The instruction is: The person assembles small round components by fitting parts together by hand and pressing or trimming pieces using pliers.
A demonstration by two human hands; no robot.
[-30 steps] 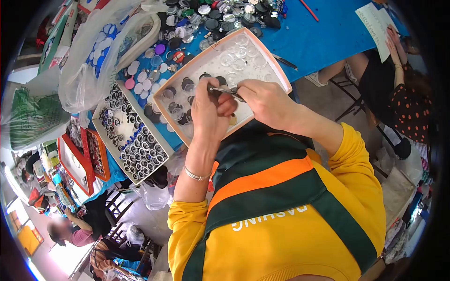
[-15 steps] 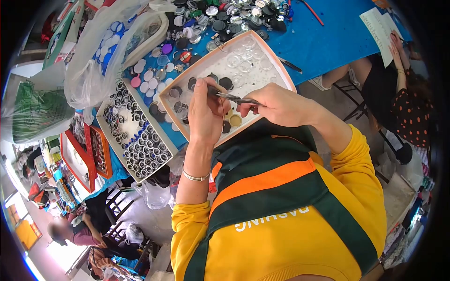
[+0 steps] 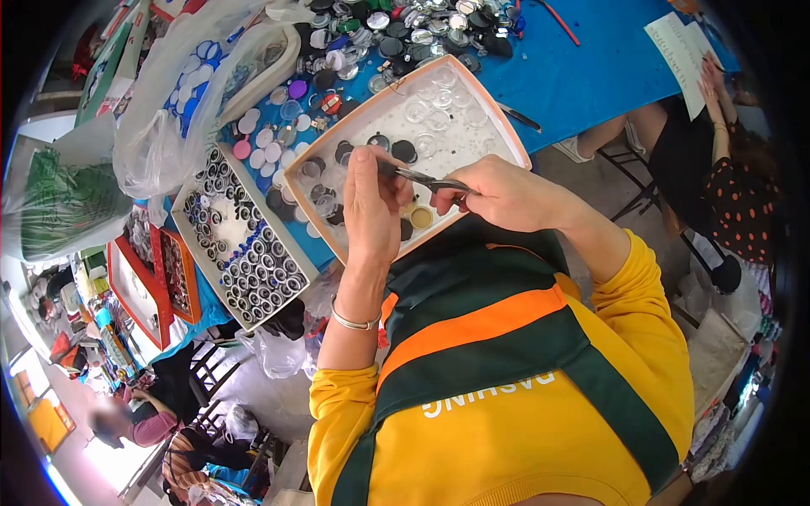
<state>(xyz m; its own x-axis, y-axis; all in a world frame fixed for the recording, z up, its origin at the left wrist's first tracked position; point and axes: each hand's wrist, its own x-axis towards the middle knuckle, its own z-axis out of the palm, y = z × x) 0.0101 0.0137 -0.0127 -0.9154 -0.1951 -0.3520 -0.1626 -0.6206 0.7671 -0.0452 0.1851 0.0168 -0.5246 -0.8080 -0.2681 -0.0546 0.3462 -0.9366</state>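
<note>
My right hand [image 3: 494, 192] is closed on the handles of small metal scissors [image 3: 429, 180], whose blades point left at my other hand. My left hand [image 3: 369, 198] has its fingers pressed round a small dark piece [image 3: 387, 168], partly hidden by the fingers. Both hands are over a shallow white tray [image 3: 506, 131] with an orange rim. Clear round discs [image 3: 437, 121] lie in its upper part, dark discs [image 3: 404, 151] near my left fingers, and a gold-coloured disc [image 3: 421, 218] at the lower edge.
Left of the tray, a white box [image 3: 299, 282] holds many ringed round parts. Loose discs and caps [image 3: 392, 42] are heaped on the blue table cover [image 3: 591, 59]. A plastic bag [image 3: 152, 152] stands upper left. A co-worker's hands [image 3: 715, 88] rest on a paper at the right.
Since the first frame, the scissors have come away from among my left fingers and show more fully. My left hand has turned more upright, and my right hand has moved slightly right and down.
</note>
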